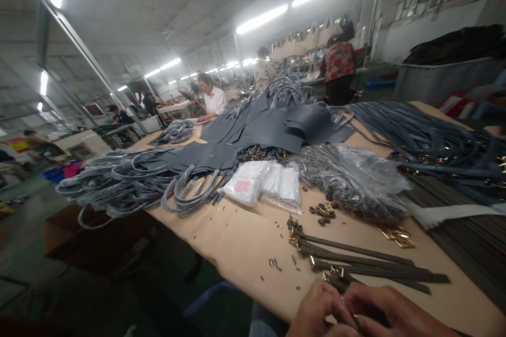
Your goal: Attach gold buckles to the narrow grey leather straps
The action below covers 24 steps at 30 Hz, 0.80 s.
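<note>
Two bare hands at the near edge: your left hand and right hand, close together, fingers drawn in on a small piece. Mostly hidden by your fingers; its long axis you cannot tell.

Just beyond them, olive straps lie on the brown-topped table. Buckled ends left, plain tails running right and slightly toward you, loosely fanned. Loose gold buckles farther right, near dark strips.

Past the straps, a clear plastic bag, crumpled, full of small dark pieces. Left of it, white packets in clear wrap, one with a pink label. Cardboard box low at left; contents too dark to tell.

Behind the packets, blue-gray panels in a heap; looped handles hang over the left edge. Far right, a gray bin heaped with dark material. Farther back, a person in a white shirt, another in a red patterned top.
</note>
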{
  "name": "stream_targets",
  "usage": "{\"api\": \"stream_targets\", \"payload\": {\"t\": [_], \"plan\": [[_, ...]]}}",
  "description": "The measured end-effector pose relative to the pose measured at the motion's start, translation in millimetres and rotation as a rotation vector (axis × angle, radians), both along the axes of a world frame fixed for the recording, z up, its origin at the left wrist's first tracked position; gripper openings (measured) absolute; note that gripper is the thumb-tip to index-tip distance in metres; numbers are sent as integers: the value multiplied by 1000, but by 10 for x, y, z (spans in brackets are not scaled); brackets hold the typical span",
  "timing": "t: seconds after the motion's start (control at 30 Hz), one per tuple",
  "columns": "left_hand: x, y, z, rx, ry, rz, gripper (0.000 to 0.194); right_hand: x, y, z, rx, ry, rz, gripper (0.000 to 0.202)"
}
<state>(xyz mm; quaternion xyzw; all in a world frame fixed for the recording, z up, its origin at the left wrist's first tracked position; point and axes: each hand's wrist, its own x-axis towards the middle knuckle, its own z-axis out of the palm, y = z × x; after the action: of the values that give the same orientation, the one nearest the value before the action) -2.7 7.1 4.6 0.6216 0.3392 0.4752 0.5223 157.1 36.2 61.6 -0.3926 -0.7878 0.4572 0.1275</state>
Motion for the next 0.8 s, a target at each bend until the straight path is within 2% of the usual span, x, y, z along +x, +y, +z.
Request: {"api": "stream_targets", "payload": {"t": [0.03, 0.1, 0.13, 0.23, 0.33, 0.47, 0.63, 0.8], "plan": [[-9, -20, 65, -44, -29, -9, 36, 1, -4, 24, -19, 6, -7, 14], [-22, -50, 167, -276, -134, -113, 31, 6, -13, 42, -43, 30, -22, 14], [-26, -57, 200, -336, -172, -127, 31, 10, -17, 37, -52, 50, -24, 13], [-21, -57, 246, -467, -217, -167, 32, 18, -28, -11, -85, 108, -35, 12], [2, -53, 269, -552, -273, -145, 33, 26, -30, -60, -97, 136, -49, 14], [21, -37, 283, -526, -295, -131, 34, 37, -1, -92, -118, 162, -48, 13], [9, -9, 212, -525, -286, -164, 35, 38, 14, -53, -142, 169, -21, 15], [-12, 16, 178, -368, -24, -89, 30, 24, -6, -22, -110, 110, 1, 15]]}}
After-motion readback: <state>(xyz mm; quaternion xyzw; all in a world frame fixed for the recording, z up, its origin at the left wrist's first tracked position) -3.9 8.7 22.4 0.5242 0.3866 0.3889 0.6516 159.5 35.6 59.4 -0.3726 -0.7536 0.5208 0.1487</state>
